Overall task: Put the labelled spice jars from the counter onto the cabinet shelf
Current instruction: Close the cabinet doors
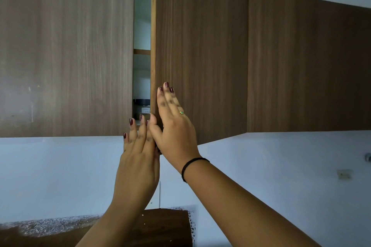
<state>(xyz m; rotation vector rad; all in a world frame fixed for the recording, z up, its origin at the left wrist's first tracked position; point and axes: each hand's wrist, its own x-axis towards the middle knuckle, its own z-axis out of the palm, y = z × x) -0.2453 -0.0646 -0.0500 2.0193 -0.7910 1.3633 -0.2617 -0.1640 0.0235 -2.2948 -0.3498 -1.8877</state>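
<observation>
Left cabinet door closed; left hand, fingers straight and holding nothing, reaches the narrow gap where one labelled spice jar stands on the lower shelf; right hand, flat and empty, presses the ajar right cabinet door, apparently to swing it.

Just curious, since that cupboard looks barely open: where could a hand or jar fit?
Only the narrow slit between the left door and right door. Above the shelf board it looks bare; below it a labelled jar sits, and the left hand and right hand crowd the slit's foot.
</observation>
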